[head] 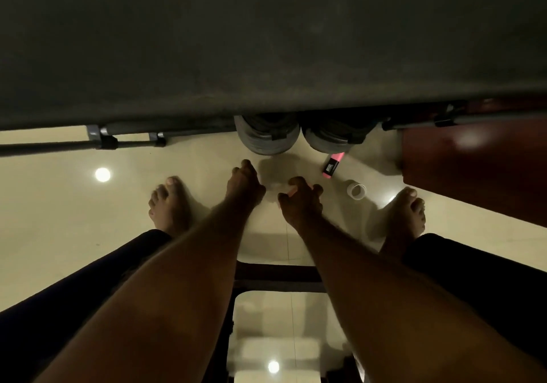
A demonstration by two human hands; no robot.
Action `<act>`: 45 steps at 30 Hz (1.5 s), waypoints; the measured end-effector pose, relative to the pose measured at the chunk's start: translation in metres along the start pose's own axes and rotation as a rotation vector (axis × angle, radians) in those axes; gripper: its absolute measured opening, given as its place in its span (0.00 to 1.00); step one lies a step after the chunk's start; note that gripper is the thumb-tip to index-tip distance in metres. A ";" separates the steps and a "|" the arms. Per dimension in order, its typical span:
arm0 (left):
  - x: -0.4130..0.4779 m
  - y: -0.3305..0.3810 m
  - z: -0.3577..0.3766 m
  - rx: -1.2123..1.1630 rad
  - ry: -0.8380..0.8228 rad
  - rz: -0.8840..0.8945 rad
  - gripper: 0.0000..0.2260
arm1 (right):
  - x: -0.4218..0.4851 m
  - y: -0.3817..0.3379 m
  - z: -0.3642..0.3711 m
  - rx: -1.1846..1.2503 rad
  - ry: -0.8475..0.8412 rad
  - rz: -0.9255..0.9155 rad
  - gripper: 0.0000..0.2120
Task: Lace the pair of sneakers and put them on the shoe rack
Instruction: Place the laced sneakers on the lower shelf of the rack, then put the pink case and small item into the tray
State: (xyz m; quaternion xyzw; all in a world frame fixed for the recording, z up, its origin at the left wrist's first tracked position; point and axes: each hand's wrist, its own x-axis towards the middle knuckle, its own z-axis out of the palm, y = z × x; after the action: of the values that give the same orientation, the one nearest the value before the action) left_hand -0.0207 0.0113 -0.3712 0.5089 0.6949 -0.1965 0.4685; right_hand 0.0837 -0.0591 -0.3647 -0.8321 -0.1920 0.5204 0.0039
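On my feed, one shoe rack point(266, 57) fills the top. Two grey sneakers point(268, 138) sit side by side under its dark shelf, heels toward me. Two bare feet point(168, 208) flank the left hand point(244, 182) and right hand point(300, 200), both loosely curled, holding nothing. One pink highlighter point(333, 165) and one white ring point(356, 190) lie nearby.

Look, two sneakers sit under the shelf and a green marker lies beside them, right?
No. The head view shows the marker is pink, not green. The two sneakers do sit under the shelf, with it lying beside them.
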 end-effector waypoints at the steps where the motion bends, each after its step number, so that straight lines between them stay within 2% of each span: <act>1: -0.008 0.005 -0.003 -0.017 -0.036 -0.001 0.28 | -0.007 -0.003 -0.007 -0.014 -0.011 -0.031 0.21; 5: -0.060 0.026 -0.028 -0.079 -0.138 0.027 0.34 | -0.056 -0.020 -0.046 0.026 -0.008 -0.150 0.32; 9: -0.111 0.044 -0.050 -0.179 -0.122 0.121 0.27 | -0.107 -0.029 -0.094 0.107 0.043 -0.199 0.43; 14: -0.204 0.075 -0.073 -0.394 -0.220 0.224 0.16 | -0.175 -0.016 -0.156 0.143 0.123 -0.255 0.37; 17: -0.258 0.096 -0.079 -0.553 -0.257 0.300 0.08 | -0.217 -0.002 -0.192 0.204 0.184 -0.370 0.39; 19: -0.292 0.112 -0.081 -0.659 -0.270 0.377 0.10 | -0.248 0.003 -0.223 0.257 0.231 -0.433 0.46; 21: -0.320 0.133 -0.086 -0.706 -0.247 0.474 0.16 | -0.275 0.004 -0.258 0.337 0.268 -0.467 0.50; 24: -0.360 0.167 -0.094 -0.739 -0.183 0.578 0.16 | -0.305 0.007 -0.302 0.370 0.333 -0.529 0.45; 27: -0.399 0.204 -0.104 -0.695 -0.116 0.664 0.17 | -0.333 0.008 -0.344 0.326 0.428 -0.621 0.37; 31: -0.446 0.247 -0.108 -0.579 -0.037 0.790 0.30 | -0.366 0.014 -0.399 0.310 0.532 -0.754 0.32; 33: -0.462 0.263 -0.108 -0.530 0.015 0.848 0.30 | -0.375 0.015 -0.421 0.330 0.558 -0.780 0.31; 36: -0.472 0.283 -0.109 -0.441 0.129 0.907 0.27 | -0.379 0.016 -0.443 0.312 0.587 -0.769 0.31; 40: -0.455 0.318 -0.112 -0.306 0.206 0.968 0.32 | -0.358 0.010 -0.474 0.327 0.610 -0.722 0.29; 45: -0.410 0.369 -0.116 -0.167 0.306 1.018 0.30 | -0.307 -0.014 -0.514 0.341 0.660 -0.672 0.28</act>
State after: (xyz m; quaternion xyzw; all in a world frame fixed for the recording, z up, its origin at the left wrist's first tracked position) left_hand 0.2736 0.0329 0.1088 0.7653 0.4338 0.1880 0.4368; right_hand 0.4067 -0.0464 0.1392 -0.8321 -0.3502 0.2234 0.3676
